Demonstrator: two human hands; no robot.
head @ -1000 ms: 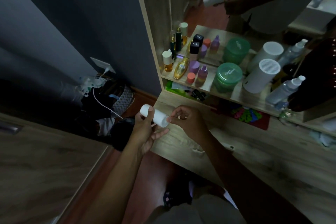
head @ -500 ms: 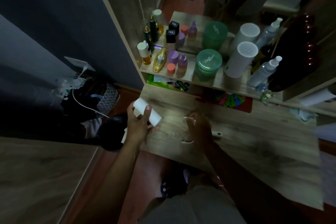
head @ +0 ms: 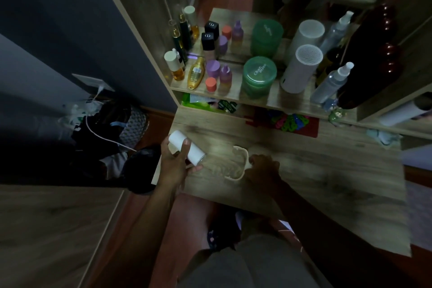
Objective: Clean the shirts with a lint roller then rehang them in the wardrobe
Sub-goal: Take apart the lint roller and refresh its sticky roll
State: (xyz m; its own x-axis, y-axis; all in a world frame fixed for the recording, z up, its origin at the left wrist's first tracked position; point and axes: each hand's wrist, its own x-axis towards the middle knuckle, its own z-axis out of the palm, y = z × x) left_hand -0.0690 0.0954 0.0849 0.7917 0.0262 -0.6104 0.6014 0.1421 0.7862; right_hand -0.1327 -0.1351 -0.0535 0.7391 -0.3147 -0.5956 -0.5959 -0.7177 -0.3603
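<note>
Head camera view, looking down in dim light at a wooden desk (head: 315,170) with a shelf (head: 236,96) above its far edge. The left hand (head: 175,163) is closed around a white roll (head: 187,147), the sticky roll of a lint roller, holding it tilted just over the desk's near left corner; the thumb lies across the roll and the fingers underneath are mostly hidden. The right hand (head: 264,168) rests on the desk beside it, its fingers pinched onto the end of a pale curved frame (head: 238,163) that lies flat on the wood (it looks like the roller's handle, though blur makes the shape hard to read). Roll and frame are near each other but not touching. On the shelf stand small bottles (head: 198,70) in amber, purple and orange, a green jar (head: 258,77), a white cylinder (head: 300,68) with a grilled top and a clear spray bottle (head: 332,84); a mirror behind doubles them, and also shows a faint reflection of the roll. Below the shelf a red mat (head: 311,126) with coloured shapes is partly covered. To the left, on the floor against a dark wall, sits a heap of bags (head: 109,124) with a white cable, too dark to sort out. The person's lap fills the bottom edge, cut off. No shirts or wardrobe rail can be made out.
</note>
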